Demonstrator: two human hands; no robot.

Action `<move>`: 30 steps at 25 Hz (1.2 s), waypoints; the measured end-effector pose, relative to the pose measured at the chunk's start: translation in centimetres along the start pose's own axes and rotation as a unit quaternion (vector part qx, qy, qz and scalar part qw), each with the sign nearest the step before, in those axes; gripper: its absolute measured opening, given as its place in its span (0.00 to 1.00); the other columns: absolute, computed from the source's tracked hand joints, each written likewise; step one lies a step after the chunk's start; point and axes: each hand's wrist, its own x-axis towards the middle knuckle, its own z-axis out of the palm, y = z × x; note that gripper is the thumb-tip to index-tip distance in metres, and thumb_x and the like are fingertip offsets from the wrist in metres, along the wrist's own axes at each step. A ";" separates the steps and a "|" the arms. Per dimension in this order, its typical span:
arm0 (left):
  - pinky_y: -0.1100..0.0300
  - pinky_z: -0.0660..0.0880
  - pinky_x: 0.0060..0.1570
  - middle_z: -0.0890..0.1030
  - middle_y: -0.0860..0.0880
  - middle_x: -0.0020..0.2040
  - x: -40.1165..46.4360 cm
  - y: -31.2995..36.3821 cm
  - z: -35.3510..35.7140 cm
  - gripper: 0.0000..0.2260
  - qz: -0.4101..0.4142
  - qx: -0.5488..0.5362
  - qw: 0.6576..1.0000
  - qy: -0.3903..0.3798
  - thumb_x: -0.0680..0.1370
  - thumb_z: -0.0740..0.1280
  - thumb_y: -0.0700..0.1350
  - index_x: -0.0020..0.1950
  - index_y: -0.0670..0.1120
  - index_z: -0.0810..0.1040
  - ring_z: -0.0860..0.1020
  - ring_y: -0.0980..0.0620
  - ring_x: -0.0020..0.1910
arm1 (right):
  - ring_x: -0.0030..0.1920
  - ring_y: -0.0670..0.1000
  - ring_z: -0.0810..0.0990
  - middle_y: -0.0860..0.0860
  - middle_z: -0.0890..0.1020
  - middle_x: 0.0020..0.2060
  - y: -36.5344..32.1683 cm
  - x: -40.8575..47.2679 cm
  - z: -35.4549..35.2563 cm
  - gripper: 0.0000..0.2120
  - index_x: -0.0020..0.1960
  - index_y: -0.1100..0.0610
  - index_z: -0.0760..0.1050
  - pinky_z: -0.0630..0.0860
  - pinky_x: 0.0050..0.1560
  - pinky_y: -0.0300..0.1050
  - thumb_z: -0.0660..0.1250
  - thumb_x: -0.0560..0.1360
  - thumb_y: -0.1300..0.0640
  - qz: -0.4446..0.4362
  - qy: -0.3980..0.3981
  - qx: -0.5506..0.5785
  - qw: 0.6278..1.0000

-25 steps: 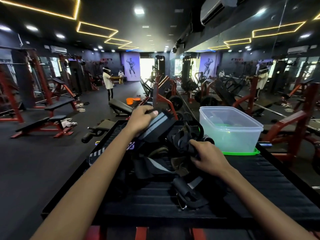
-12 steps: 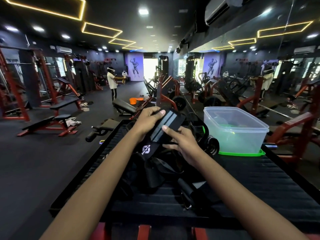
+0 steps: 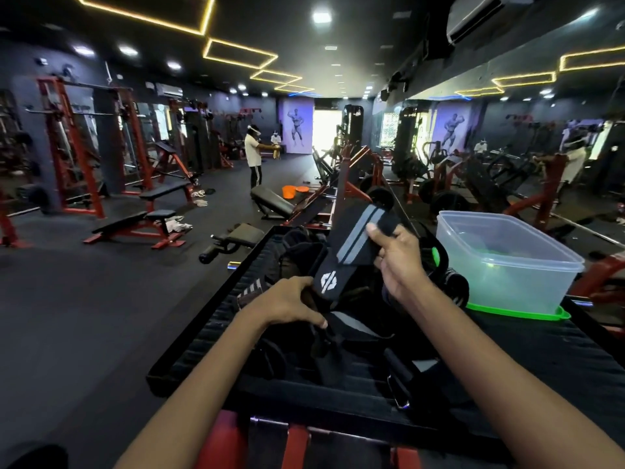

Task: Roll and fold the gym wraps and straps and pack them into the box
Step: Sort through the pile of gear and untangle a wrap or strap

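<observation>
A black wrist wrap (image 3: pixel 351 245) with grey stripes and a white logo is stretched out above a dark pile of wraps and straps (image 3: pixel 338 336) on the black ribbed platform (image 3: pixel 558 363). My right hand (image 3: pixel 397 262) pinches the wrap's far end between thumb and fingers. My left hand (image 3: pixel 287 302) grips its near, lower end by the logo. A clear plastic box (image 3: pixel 504 262) stands open to the right on its green lid (image 3: pixel 517 313), apart from both hands.
Red and black gym benches (image 3: pixel 135 221) and machines fill the floor to the left and behind. A person (image 3: pixel 254 157) stands far back. A mirror wall runs along the right.
My left hand slid down from the wrap's top end to its lower end. My right hand rose and took the upper end, so the wrap is now pulled out straight between them.
</observation>
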 end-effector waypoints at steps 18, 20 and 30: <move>0.59 0.68 0.65 0.72 0.48 0.67 4.2 7.4 1.1 0.25 0.164 0.098 0.980 -0.058 0.73 0.62 0.32 0.68 0.48 0.73 0.71 0.52 0.65 | 0.45 0.48 0.84 0.51 0.85 0.43 -12.4 5.3 -4.1 0.08 0.53 0.61 0.77 0.80 0.46 0.44 0.61 0.78 0.62 -0.100 -0.146 0.001 0.984; 0.54 0.69 0.65 0.73 0.44 0.66 6.8 7.1 1.2 0.22 0.167 0.129 0.977 -0.001 0.74 0.63 0.36 0.68 0.46 0.73 0.72 0.46 0.64 | 0.45 0.49 0.83 0.51 0.85 0.42 -13.1 5.1 -3.5 0.06 0.50 0.59 0.77 0.81 0.45 0.46 0.61 0.78 0.61 -0.119 -0.152 0.012 0.981; 0.56 0.74 0.54 0.80 0.46 0.56 11.0 6.8 5.7 0.13 0.084 0.045 0.995 -0.008 0.80 0.57 0.43 0.60 0.46 0.77 0.78 0.46 0.53 | 0.53 0.53 0.80 0.53 0.83 0.48 -16.8 5.2 -3.1 0.07 0.55 0.59 0.74 0.78 0.55 0.51 0.59 0.80 0.62 -0.183 -0.199 -0.020 0.963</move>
